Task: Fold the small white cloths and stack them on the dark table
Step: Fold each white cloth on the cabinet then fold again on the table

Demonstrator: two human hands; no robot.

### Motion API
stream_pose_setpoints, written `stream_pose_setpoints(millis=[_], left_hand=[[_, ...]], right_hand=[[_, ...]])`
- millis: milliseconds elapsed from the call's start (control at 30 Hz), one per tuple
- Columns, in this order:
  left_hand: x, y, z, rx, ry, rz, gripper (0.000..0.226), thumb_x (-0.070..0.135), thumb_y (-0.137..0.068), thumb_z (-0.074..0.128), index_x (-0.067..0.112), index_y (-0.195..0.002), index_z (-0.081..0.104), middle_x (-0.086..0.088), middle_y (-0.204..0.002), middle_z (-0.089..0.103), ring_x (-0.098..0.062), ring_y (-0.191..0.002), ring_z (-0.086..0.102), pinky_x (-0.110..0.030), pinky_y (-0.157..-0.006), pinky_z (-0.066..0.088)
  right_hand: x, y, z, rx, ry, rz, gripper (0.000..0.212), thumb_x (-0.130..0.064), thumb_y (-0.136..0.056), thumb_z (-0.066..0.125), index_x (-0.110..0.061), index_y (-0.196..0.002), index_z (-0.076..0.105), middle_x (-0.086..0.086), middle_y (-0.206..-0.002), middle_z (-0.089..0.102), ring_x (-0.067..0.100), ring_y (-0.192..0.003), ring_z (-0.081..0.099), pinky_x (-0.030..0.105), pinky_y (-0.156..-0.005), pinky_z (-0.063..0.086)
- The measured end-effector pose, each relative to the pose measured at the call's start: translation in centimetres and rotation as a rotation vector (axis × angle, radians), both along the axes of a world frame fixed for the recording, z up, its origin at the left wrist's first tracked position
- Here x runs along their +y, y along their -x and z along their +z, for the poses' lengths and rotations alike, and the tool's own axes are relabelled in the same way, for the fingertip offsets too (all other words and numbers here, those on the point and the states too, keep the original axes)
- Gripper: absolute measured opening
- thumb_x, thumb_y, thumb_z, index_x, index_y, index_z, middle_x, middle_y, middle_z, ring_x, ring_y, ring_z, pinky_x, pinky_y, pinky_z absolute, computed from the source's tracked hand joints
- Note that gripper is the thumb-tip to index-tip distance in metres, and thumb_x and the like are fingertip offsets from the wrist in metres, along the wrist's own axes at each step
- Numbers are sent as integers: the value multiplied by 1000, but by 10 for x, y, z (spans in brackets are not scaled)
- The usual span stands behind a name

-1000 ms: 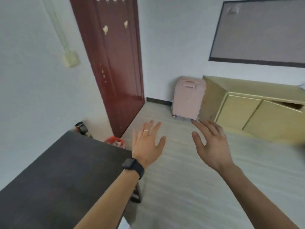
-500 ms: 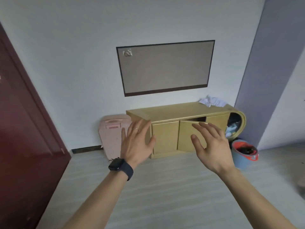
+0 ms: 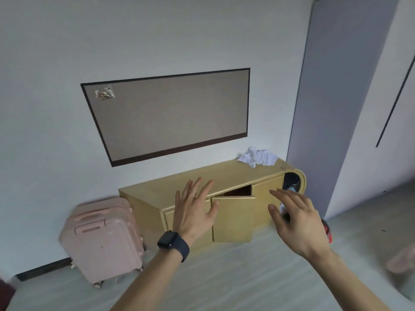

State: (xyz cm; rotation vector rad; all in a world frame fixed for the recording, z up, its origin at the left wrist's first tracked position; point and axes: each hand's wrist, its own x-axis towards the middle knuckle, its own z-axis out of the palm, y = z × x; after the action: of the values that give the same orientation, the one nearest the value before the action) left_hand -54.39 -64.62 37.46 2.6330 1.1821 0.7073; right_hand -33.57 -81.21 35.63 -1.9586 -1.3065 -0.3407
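Two bare forearms reaching forward from the bottom edge, over pale plank floor point(image 3: 224, 277). Left hand point(image 3: 193, 212) raised, palm away, fingers spread wide, holding nothing; thin ring point(image 3: 192, 192) on one finger, dark smartwatch point(image 3: 171, 241) strapped round the wrist. Right hand point(image 3: 296, 221) level with it and well apart, fingers loosely splayed, likewise empty. At lower left, a pink suitcase point(image 3: 103, 239) standing upright on its wheels, just beside the left end of a low yellow cabinet point(image 3: 179, 187) set against the white wall. Middle cabinet door point(image 3: 233, 218) hanging ajar, dark gap showing above it. At the cabinet's rounded right end, an open dark compartment point(image 3: 292, 180) with contents too dim to tell. Partly hidden behind the right hand, something red and blue point(image 3: 326, 230) on the floor, not identifiable. At far right edge, a blurred pinkish shape point(image 3: 402, 261) on the floor. On the cabinet top, near its right end, a crumpled heap of white cloths point(image 3: 258, 157), unfolded, beyond both hands and touched by neither. Above the cabinet on the wall, a wide brownish board point(image 3: 170, 113) with a dark frame, a small clear packet point(image 3: 104, 94) stuck in its upper left corner. Further right, a grey-lilac panel point(image 3: 332, 86) running floor to ceiling.
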Motion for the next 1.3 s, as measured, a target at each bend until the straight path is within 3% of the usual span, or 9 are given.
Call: stream_pose_setpoints(millis=[300, 433, 667, 833, 1167, 1300], left_hand=[[140, -169, -36, 41, 22, 47, 63, 54, -99, 39, 41, -155, 14, 7, -165, 13, -15, -153, 4, -46, -122, 3], [192, -224, -59, 53, 85, 91, 62, 52, -100, 40, 41, -155, 16, 6, -164, 17, -16, -152, 7, -46, -122, 5], [301, -313, -124, 81, 226, 129, 62, 50, -99, 42, 41, -155, 17, 8, -164, 16, -14, -153, 3, -44, -123, 3], [397, -380, -164, 154, 309, 120, 63, 52, -99, 38, 42, -156, 12, 10, -165, 10, -12, -152, -1, -43, -123, 0], [529, -497, -240, 345, 507, 122, 63, 50, -99, 38, 38, -156, 15, 6, -165, 13, -16, -153, 1, -47, -122, 2], [568, -539, -280, 401, 591, 161, 63, 49, -98, 38, 37, -156, 15, 6, -165, 13, -18, -152, 3, -48, -122, 4]], right_hand=[[138, -171, -30, 127, 39, 65, 38, -40, -95, 57, -33, -132, 59, -16, -134, 58, 17, -125, 46, 38, -100, 45], [195, -234, -44, 168, 112, 68, 38, -39, -95, 59, -34, -132, 59, -17, -132, 58, 14, -124, 45, 28, -95, 38], [310, -334, -97, 221, 272, 76, 40, -39, -94, 61, -33, -134, 58, -19, -132, 57, 11, -126, 46, 23, -99, 35], [401, -399, -137, 236, 432, 46, 42, -45, -95, 56, -38, -136, 54, -21, -134, 56, 10, -125, 45, 27, -99, 42], [546, -517, -207, 416, 767, 20, 49, -47, -97, 50, -35, -144, 43, -11, -144, 48, 15, -135, 38, 35, -109, 37], [609, -565, -249, 423, 878, 72, 50, -46, -97, 49, -30, -144, 42, -8, -143, 50, 18, -130, 45, 35, -103, 43]])
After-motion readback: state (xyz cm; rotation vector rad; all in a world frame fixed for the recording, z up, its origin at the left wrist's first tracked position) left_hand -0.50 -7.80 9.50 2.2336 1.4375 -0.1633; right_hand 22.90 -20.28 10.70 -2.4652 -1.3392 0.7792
